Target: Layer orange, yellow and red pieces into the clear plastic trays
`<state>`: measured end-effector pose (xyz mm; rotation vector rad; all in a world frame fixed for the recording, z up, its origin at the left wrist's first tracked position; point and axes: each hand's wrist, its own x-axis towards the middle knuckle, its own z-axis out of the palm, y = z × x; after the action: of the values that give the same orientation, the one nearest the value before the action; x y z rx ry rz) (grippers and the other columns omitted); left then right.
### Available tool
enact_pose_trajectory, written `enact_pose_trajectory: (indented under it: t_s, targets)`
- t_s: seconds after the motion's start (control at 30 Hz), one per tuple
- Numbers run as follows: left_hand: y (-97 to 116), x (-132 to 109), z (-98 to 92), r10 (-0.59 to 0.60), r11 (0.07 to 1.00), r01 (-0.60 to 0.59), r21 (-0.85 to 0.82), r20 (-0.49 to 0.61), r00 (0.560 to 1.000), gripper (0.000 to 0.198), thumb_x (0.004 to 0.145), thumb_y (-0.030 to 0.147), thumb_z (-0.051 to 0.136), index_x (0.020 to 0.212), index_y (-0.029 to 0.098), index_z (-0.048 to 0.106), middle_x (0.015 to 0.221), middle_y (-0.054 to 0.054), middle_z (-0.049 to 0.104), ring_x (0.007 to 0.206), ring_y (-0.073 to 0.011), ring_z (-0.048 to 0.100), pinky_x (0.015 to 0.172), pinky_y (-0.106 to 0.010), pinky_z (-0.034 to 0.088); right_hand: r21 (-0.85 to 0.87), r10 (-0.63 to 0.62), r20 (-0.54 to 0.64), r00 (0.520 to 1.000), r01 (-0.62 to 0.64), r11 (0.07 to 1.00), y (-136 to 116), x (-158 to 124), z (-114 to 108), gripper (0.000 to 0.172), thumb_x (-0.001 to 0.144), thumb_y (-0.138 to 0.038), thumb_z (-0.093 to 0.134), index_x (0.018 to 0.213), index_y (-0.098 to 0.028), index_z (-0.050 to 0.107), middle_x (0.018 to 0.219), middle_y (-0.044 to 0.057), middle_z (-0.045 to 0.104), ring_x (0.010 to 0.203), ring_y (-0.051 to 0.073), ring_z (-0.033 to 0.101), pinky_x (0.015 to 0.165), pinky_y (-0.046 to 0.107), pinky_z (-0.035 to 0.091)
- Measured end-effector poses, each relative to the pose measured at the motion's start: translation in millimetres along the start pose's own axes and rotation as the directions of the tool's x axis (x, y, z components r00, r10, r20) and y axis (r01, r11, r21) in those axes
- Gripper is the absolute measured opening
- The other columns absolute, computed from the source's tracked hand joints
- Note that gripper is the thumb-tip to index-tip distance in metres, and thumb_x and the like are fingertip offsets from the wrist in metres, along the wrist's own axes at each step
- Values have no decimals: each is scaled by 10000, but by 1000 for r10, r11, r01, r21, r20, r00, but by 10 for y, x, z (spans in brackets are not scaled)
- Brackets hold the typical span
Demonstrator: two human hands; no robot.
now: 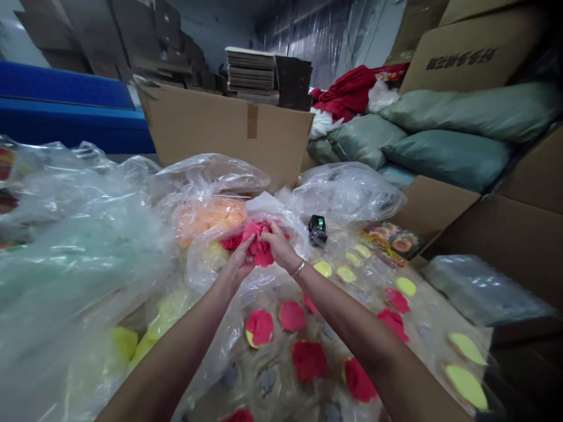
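Note:
My left hand [241, 261] and my right hand [281, 248] are both closed on a bunch of soft red petal-like pieces [261, 252]. They hold it above the mouth of a clear plastic bag [197, 269], where more red pieces lie. Right beside it, orange rounded pieces [215, 217] show through clear plastic. Below my wrists, a plastic-covered board carries red scalloped pieces [309, 360], some lying on yellow discs [346, 274], and small grey pieces [266, 380]. The exact material of the red pieces cannot be made out.
Crumpled clear bags [88, 234] cover the left side. A black device [317, 230] stands beyond my right hand. A large cardboard box [220, 126] stands behind, with stuffed sacks [444, 152] at the back right. A printed card [393, 241] and a clear packet [486, 288] lie right.

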<state>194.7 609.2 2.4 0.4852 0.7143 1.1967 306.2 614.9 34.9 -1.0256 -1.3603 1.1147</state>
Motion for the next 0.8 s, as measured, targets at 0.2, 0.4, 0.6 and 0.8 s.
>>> enact_pose_trajectory:
  t_s: [0.2,0.4,0.6,0.8]
  targets:
    - [46,-707,155,-23,998,16,-65,-114,993,66,839,226,626,836,168,659,721,-17,700,590,-129,624,622,-249,541,161,4,267,964,-48,986,-436,-594,-334,454,680,-187,635,1133,-193,592,1016,39,653,916,160,596,788,269,496]
    - [-303,-1497,575,-144,988,138,-62,-106,984,108,826,140,588,886,161,674,780,-26,703,670,-153,657,666,-272,569,-301,-247,221,943,307,903,-788,-1586,-552,435,789,-274,686,1199,-180,573,997,34,584,864,158,548,789,298,479]
    - [-823,-2068,922,-128,985,105,-135,-171,977,45,824,166,611,821,190,649,713,24,677,637,-115,635,621,-200,549,-656,-428,323,844,526,541,-1024,-2414,-746,129,906,-185,519,997,-204,610,1036,84,567,1024,221,498,947,383,416]
    - [-1121,-2567,1143,-192,978,167,-128,-218,957,77,821,158,612,753,175,643,642,15,656,572,-113,625,565,-179,540,-564,-384,209,899,432,704,-964,-2941,-912,230,825,-151,604,1046,-199,561,989,50,568,964,192,532,874,322,459]
